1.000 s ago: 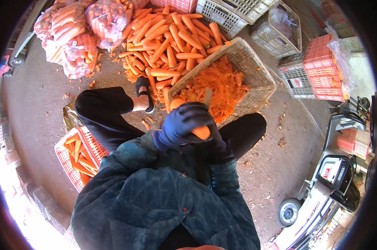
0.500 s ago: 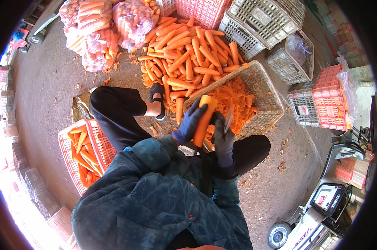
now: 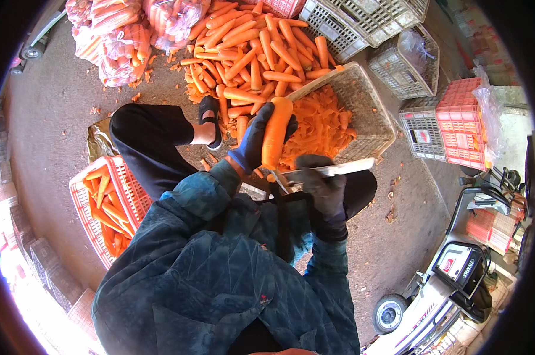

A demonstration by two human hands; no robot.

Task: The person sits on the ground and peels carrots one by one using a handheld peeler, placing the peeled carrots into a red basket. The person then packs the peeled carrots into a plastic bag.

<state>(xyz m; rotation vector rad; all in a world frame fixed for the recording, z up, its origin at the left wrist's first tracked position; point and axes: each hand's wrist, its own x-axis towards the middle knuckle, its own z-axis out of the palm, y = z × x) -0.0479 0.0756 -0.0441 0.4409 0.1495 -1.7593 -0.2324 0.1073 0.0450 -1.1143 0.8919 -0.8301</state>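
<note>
My left hand (image 3: 253, 142), in a dark blue glove, is wrapped round a thick carrot (image 3: 277, 133). The carrot stands nearly upright, its broad end up, and its surface looks smooth and peeled. To the right and a little lower, my right hand (image 3: 324, 189), in a dark grey glove, grips a knife (image 3: 350, 168) with a flat pale blade pointing right. The blade is apart from the carrot. A small orange piece (image 3: 271, 177) shows just under the carrot's lower end. Orange peelings (image 3: 318, 127) lie beyond both hands in a dirty pale crate (image 3: 377, 109).
A large heap of carrots (image 3: 250, 59) lies ahead, beside bags of carrots (image 3: 122, 50). At my left stands a red crate (image 3: 138, 192) holding carrots. Stacked crates (image 3: 392, 21) and a red crate (image 3: 461, 121) are to the right, with a wheeled machine (image 3: 439, 284) nearer.
The knife has moved away from the carrot, to the right and down, and its blade has turned sideways. The carrot is held more upright. The whole view has shifted slightly.
</note>
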